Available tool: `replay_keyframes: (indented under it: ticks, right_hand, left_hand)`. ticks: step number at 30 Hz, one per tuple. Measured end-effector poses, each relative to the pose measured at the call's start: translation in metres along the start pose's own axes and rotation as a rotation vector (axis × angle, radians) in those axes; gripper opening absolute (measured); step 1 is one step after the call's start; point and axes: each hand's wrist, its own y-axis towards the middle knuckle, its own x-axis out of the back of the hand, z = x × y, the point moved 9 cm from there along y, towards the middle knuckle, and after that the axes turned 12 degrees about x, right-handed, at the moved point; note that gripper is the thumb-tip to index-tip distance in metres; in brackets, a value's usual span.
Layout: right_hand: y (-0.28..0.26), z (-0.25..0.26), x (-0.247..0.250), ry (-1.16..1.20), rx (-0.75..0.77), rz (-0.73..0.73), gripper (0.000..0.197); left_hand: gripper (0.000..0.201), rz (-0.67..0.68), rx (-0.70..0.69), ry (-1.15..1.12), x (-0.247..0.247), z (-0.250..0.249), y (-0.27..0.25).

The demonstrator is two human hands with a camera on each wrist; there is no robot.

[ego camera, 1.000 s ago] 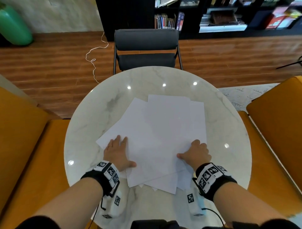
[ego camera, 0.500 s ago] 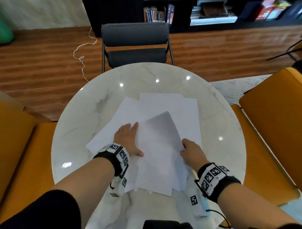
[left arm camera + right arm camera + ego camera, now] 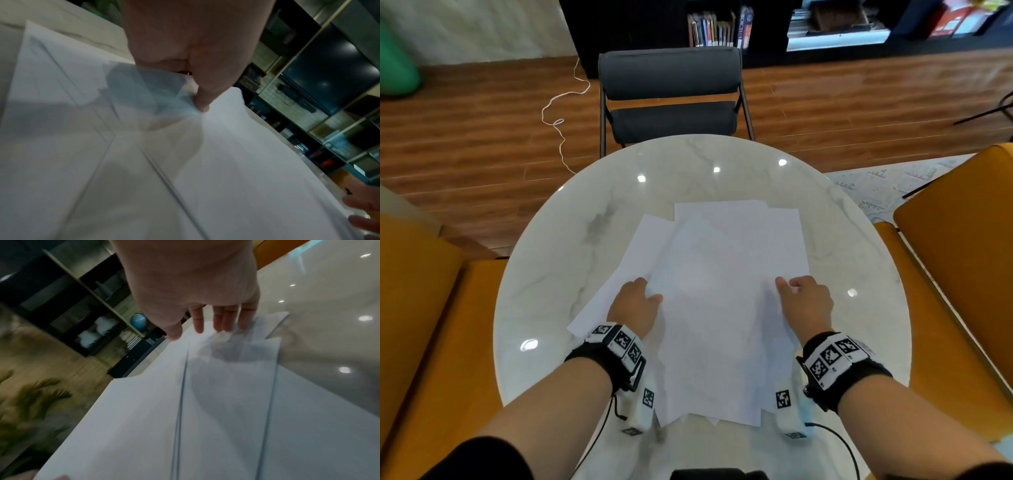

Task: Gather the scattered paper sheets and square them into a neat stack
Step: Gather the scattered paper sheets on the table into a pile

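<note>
Several white paper sheets (image 3: 722, 291) lie overlapping and askew in the middle of a round marble table (image 3: 571, 240). My left hand (image 3: 649, 291) grips the left edge of the upper sheets. In the left wrist view its thumb (image 3: 202, 104) presses on top, and fingers show as a shadow through the paper (image 3: 246, 162). My right hand (image 3: 789, 286) holds the right edge of the same sheets. In the right wrist view its thumb sits on top and its fingertips (image 3: 222, 324) dip behind a raised sheet edge (image 3: 205, 418). The sheets' near corners fan out unevenly.
A grey chair (image 3: 671, 78) stands at the table's far side. Orange seats flank the table on the left (image 3: 431, 308) and right (image 3: 962, 257). A white cable (image 3: 558, 116) lies on the wood floor. Bare marble rings the papers.
Both hands lay flat on the sheets, then a sheet bowed up between them. Now the hands are wider apart at the sheets' side edges and the paper lies flatter.
</note>
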Motion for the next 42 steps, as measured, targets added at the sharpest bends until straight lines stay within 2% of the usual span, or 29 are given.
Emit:
replay_keyframes:
  ticks: [2,4,8,10,13,17,21,22,25,27,28,31,33,35,39,42]
  right_hand:
    - [-0.003,0.000,-0.010,-0.063,-0.070,0.075,0.067]
    - [-0.006,0.002,-0.021,-0.018,-0.144,0.142,0.083]
    - [-0.007,0.000,-0.039,-0.066,-0.196,0.266,0.090]
    - [-0.008,0.002,-0.040,-0.144,-0.183,0.295,0.086]
    - [-0.011,0.004,-0.045,-0.223,-0.154,0.361,0.076]
    - [-0.015,0.015,-0.056,0.080,-0.079,0.379,0.063]
    - [-0.022,0.015,-0.058,0.339,-0.039,0.448,0.075]
    - [-0.023,0.013,-0.055,0.402,-0.027,0.460,0.072]
    - [-0.024,0.018,-0.037,0.496,0.055,0.460,0.026]
    - [-0.020,0.022,-0.028,0.529,0.104,0.469,0.021]
    - [-0.018,0.025,-0.024,0.536,0.129,0.466,0.020]
    - [-0.007,0.041,-0.010,0.386,0.241,0.385,0.021]
    - [-0.001,0.052,-0.002,0.349,0.293,0.312,0.024]
    - [0.004,0.063,0.007,0.324,0.336,0.190,0.016]
    - [0.007,0.066,0.025,0.135,0.400,-0.095,0.029]
    - [0.007,0.047,0.032,0.211,0.271,-0.161,0.022]
  left_hand:
    - [0.046,-0.022,0.057,-0.052,0.002,0.006,-0.001]
    - [0.045,-0.008,0.075,-0.097,0.000,0.006,-0.004]
    - [0.050,0.052,0.071,-0.120,-0.007,0.003,-0.008]
    - [0.053,0.059,0.051,-0.051,-0.008,0.002,-0.008]
    - [0.058,-0.012,-0.021,0.168,-0.006,-0.003,-0.011]
    - [0.060,-0.052,-0.059,0.251,-0.007,-0.007,-0.014]
    - [0.065,-0.047,-0.075,0.197,-0.005,-0.004,-0.016]
    - [0.067,-0.066,-0.083,0.151,-0.002,-0.004,-0.016]
    - [0.087,-0.086,-0.082,0.035,0.010,0.002,-0.013]
    - [0.097,-0.030,-0.093,-0.032,0.016,0.002,-0.009]
    - [0.092,0.010,-0.118,-0.083,0.018,-0.001,-0.008]
    - [0.055,0.177,-0.226,-0.125,0.012,-0.018,-0.015]
    - [0.046,0.242,-0.269,-0.148,0.008,-0.027,-0.020]
    - [0.043,0.280,-0.272,-0.211,0.005,-0.030,-0.023]
    - [0.025,0.241,-0.189,-0.228,0.004,-0.021,-0.014]
    - [0.024,0.210,-0.099,-0.240,0.005,-0.004,-0.005]
